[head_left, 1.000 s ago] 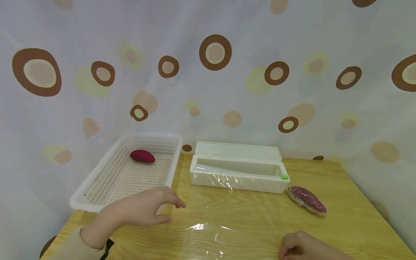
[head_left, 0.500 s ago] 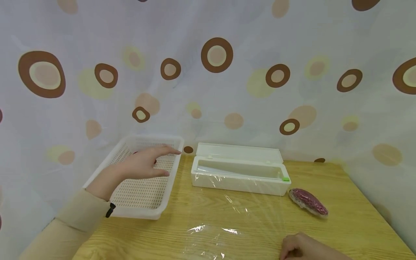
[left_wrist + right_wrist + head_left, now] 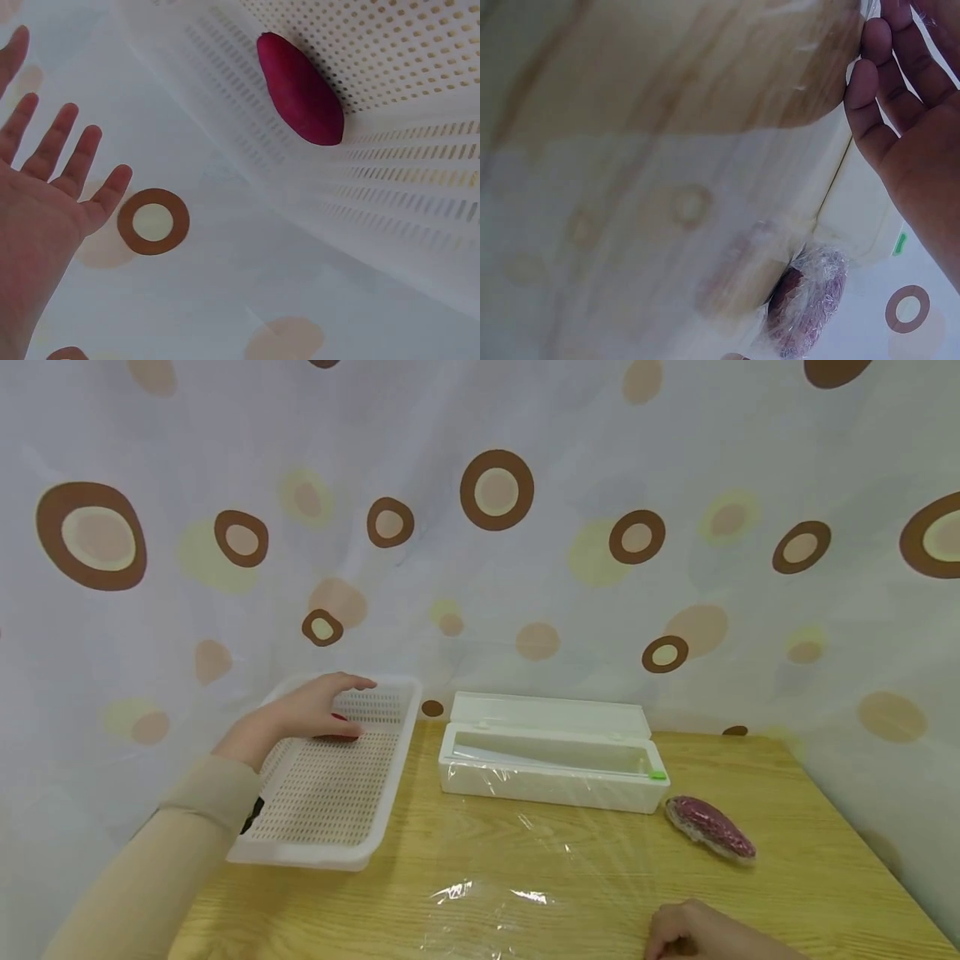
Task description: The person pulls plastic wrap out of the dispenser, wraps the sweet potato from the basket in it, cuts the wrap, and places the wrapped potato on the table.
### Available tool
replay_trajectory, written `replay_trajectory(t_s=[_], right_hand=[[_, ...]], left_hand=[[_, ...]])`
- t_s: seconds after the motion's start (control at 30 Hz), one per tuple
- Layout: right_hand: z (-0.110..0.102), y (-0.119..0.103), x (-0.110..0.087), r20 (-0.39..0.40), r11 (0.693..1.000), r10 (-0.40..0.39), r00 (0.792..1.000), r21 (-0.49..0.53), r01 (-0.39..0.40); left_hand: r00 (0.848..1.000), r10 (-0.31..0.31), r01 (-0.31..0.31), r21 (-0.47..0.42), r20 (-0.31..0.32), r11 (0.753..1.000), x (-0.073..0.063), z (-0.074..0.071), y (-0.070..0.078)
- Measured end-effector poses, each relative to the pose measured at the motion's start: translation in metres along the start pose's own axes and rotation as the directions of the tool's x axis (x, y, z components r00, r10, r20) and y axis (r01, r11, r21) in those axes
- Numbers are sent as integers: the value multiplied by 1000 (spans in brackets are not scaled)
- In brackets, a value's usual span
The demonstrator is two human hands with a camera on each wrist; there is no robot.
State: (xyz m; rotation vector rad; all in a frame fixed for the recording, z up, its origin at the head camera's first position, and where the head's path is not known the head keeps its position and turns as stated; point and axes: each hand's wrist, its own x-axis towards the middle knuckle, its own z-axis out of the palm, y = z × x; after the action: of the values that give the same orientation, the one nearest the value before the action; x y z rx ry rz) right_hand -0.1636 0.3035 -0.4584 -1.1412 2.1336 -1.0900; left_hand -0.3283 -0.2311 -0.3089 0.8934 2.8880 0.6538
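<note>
Over the white perforated basket [image 3: 396, 777], my left hand [image 3: 303, 706] is spread above a purple sweet potato [image 3: 300, 90], partly hidden behind the thumb in the head view. In the left wrist view, the left hand's fingers [image 3: 56, 142] are extended and apart from it. Clear cling film [image 3: 525, 860] stretches over the table from a white dispenser box [image 3: 555, 785], its lid raised. At the film's near right, my right hand [image 3: 693, 931] has curled fingers, pinching the film edge in the right wrist view.
A sweet potato wrapped in film [image 3: 711, 827] lies right of the box on the wooden table [image 3: 810, 877]. A green slider [image 3: 657, 775] sits at the box's right end. A patterned curtain [image 3: 570, 568] hangs close behind and at both sides.
My left hand has moved from the basket's near right corner, up and back over the sweet potato. The basket's near end has shifted slightly right. My right hand stays put.
</note>
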Motion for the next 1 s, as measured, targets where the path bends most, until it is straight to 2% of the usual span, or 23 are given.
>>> replay_trajectory(t_s=[0.2, 0.3, 0.37, 0.47, 0.53, 0.6, 0.7, 0.77, 0.87, 1.0], right_hand=[[-1, 0, -2, 1, 1000, 15, 1000, 14, -15], [-1, 0, -2, -6, 1000, -9, 1000, 15, 9], [0, 1, -2, -10, 999, -36, 999, 13, 36], [1, 5, 0, -31, 983, -161, 986, -90, 158], [2, 6, 1, -30, 981, -171, 985, -99, 167], [3, 5, 1, -22, 984, -159, 987, -79, 157], [5, 2, -1, -2, 998, -34, 999, 52, 34], [6, 1, -1, -2, 997, -10, 1000, 77, 10], [6, 0, -1, -15, 999, -8, 1000, 54, 9], [4, 1, -2, -23, 1000, -25, 999, -7, 25]], left_hand=[[998, -57, 57, 14, -8, 998, 7, 0, -16], [996, -89, 89, 27, -2, 996, 10, 2, -23], [995, -97, 97, 37, -4, 995, 12, 5, -27], [994, -106, 106, 63, -17, 992, 17, 9, -34], [993, -116, 117, 79, -23, 990, 19, 13, -39], [990, -139, 141, 96, -22, 985, 21, 17, -45], [987, -161, 161, 118, -8, 980, 22, 24, -52], [986, -166, 165, 135, 1, 977, 23, 27, -54], [987, -161, 157, 163, 11, 974, 25, 31, -56], [982, -184, 172, 202, 42, 964, 29, 36, -57]])
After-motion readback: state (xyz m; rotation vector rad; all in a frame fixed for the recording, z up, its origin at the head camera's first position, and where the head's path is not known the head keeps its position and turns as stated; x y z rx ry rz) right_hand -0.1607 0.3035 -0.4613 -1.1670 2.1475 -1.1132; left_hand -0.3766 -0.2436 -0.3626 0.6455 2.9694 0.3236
